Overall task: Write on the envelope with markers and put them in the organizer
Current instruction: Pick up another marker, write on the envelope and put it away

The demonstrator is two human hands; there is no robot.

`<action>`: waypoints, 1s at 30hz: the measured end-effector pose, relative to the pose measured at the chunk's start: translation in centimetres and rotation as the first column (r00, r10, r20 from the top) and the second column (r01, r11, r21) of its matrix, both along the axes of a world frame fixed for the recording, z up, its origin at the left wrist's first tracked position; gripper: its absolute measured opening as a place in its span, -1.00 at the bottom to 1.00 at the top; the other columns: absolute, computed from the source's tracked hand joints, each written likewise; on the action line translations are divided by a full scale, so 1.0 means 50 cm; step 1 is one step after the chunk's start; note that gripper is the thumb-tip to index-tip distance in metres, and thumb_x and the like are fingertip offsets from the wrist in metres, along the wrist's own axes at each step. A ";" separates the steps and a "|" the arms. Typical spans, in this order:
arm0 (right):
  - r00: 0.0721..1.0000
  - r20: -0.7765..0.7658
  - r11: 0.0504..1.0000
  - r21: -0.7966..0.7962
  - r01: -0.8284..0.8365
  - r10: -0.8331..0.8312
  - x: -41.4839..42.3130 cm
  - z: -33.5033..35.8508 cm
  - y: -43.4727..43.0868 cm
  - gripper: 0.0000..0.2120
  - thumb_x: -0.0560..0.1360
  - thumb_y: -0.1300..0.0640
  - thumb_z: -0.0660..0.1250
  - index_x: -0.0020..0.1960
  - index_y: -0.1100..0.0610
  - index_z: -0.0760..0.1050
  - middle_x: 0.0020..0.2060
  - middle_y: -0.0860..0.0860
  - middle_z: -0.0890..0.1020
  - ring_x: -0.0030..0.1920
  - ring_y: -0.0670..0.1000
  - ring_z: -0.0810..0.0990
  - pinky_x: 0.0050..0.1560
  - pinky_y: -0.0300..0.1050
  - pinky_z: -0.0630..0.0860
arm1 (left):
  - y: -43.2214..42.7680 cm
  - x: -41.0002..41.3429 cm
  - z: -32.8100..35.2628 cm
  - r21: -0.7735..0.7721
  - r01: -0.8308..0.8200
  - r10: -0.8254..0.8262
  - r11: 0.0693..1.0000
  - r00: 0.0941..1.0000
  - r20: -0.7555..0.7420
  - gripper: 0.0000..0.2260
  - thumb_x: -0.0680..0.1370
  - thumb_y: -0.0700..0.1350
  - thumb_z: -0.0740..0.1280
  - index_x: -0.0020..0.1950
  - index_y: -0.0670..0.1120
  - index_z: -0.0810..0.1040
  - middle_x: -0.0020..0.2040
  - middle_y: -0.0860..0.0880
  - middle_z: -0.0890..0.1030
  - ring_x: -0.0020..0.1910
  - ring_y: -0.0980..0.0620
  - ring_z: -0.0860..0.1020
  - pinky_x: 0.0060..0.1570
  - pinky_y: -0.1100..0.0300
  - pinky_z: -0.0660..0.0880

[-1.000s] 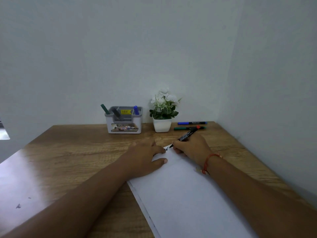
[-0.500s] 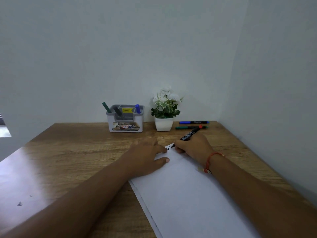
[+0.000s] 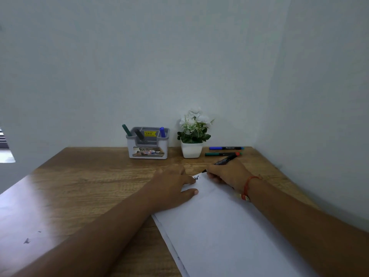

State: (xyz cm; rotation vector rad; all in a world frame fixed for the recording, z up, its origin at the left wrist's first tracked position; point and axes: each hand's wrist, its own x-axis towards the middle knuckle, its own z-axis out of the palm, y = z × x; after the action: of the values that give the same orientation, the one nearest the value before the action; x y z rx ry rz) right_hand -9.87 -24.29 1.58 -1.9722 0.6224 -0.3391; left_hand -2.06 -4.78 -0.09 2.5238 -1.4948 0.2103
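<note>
- White paper envelope on the brown wooden desk, left hand flat on it, fingers straight.
- Right hand grips a black red-ended marker, tip at the envelope.

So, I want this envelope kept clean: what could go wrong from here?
1. Smearing: the left hand lies flat on the envelope with a fingertip right beside the ink marks, which are probably wet. A small slide could smudge them.
2. Marking the table: the right hand holds the marker with its tip at the envelope's far corner, so a stroke may run onto the wooden table.
</note>
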 end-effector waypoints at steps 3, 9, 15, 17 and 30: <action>1.000 0.016 0.998 -0.049 -0.026 0.027 -0.003 -0.005 0.002 -0.87 0.39 0.15 0.40 -0.31 0.16 0.59 -0.42 0.08 0.60 -0.39 0.01 0.51 -0.30 -0.09 0.49 | 0.000 -0.002 0.001 0.005 -0.003 0.003 1.000 1.000 -0.002 -0.57 0.58 0.27 0.13 0.40 0.18 0.43 0.08 0.09 0.41 0.15 0.10 0.38 0.17 0.01 0.34; 0.997 0.076 0.993 -0.114 -0.004 0.013 -0.007 -0.021 0.002 -0.82 0.36 0.10 0.40 -0.38 0.13 0.55 -0.44 0.05 0.59 -0.39 -0.01 0.51 -0.28 -0.08 0.47 | -0.001 -0.002 0.002 0.018 -0.002 0.002 1.000 1.000 -0.007 -0.57 0.59 0.26 0.14 0.41 0.17 0.43 0.11 0.06 0.42 0.16 0.08 0.38 0.16 -0.01 0.35; 0.999 0.049 0.990 -0.144 0.011 -0.004 0.000 -0.025 0.001 -0.83 0.37 0.09 0.39 -0.37 0.14 0.57 -0.41 0.07 0.63 -0.38 -0.01 0.54 -0.26 -0.06 0.51 | -0.002 0.000 0.000 0.002 0.007 -0.007 1.000 1.000 0.001 -0.57 0.59 0.27 0.13 0.41 0.17 0.43 0.09 0.08 0.42 0.15 0.10 0.38 0.11 0.05 0.32; 0.999 0.049 0.989 -0.150 0.012 -0.004 0.001 -0.025 0.001 -0.83 0.35 0.08 0.39 -0.36 0.15 0.56 -0.41 0.08 0.63 -0.38 -0.01 0.54 -0.26 -0.06 0.52 | -0.002 0.000 0.000 0.001 0.004 -0.004 1.000 1.000 0.002 -0.57 0.59 0.26 0.14 0.41 0.17 0.43 0.09 0.08 0.42 0.14 0.10 0.38 0.10 0.06 0.31; 0.999 0.046 0.983 -0.185 -0.012 0.020 -0.003 -0.019 0.003 -0.81 0.36 0.10 0.38 -0.39 0.14 0.52 -0.48 0.00 0.58 -0.42 -0.04 0.51 -0.31 -0.12 0.46 | -0.003 0.001 -0.002 0.003 0.000 0.000 1.000 1.000 0.005 -0.58 0.58 0.27 0.14 0.40 0.17 0.44 0.09 0.07 0.44 0.11 0.10 0.38 0.10 0.05 0.34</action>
State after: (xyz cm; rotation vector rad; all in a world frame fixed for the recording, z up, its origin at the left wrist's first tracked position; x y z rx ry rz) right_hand -10.02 -24.14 0.65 -2.1380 0.5612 -0.4461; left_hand -2.00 -4.93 -0.17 2.5279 -1.4977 0.2143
